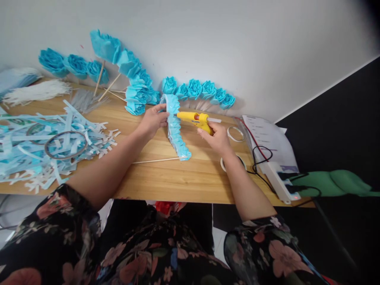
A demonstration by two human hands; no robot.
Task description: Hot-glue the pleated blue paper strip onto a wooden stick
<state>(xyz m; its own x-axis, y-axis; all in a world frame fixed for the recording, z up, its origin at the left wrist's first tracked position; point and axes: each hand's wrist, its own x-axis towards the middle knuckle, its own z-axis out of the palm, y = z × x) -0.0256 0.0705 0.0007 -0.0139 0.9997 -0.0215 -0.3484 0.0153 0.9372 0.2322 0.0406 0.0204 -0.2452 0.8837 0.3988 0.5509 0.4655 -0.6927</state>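
Observation:
My left hand [152, 120] pinches the upper part of a pleated blue paper strip [176, 134], which stretches down across the wooden table. The strip's lower end lies by the tip of a thin wooden stick [157, 160]. In my right hand [218, 138] is a yellow hot glue gun [192, 117] with a clear glue stick poking out of its back. Its nozzle points left and meets or nearly meets the strip beside my left fingers; I cannot tell if it touches.
Blue paper flowers [194, 89] on sticks lean along the wall. Cut paper strips [59, 142] heap at the left, with a ring [65, 145] on top. Tape rolls [235, 134], printed sheets [268, 138] and a power strip [280, 182] with cables are at the right.

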